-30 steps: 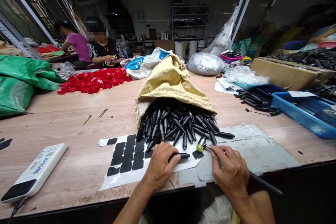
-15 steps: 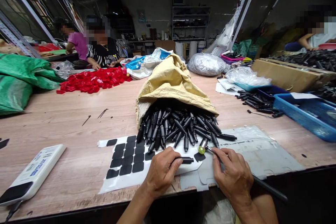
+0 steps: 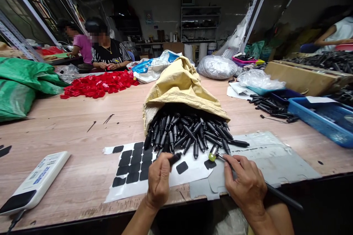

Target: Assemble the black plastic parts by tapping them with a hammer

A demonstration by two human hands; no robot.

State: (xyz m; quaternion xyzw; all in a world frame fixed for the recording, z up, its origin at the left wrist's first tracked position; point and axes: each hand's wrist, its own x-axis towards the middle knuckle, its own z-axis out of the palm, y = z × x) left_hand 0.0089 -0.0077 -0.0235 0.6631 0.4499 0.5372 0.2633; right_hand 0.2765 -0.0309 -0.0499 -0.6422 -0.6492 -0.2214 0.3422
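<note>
My left hand is closed around a black cylindrical part, its end sticking out past the thumb towards the pile. Wrapped in my right hand is a small hammer with a metal head, a yellow-green face and a dark handle. The hammer's head rests low over the sheets in front of the pile. Many similar black parts spill out of a yellow woven sack. Under my left hand lies a white backing sheet with rows of black rounded squares. A loose-standing black square shows beside the fingers.
A grey sheet covers the table at right. Beyond it are a blue tray and more black parts. At left lie a white device, a green sack and red pieces. Several people sit at the tables.
My left hand has moved left and turned more upright, and the black part now points up and right. A black square once under it is uncovered. My right hand keeps its place.
</note>
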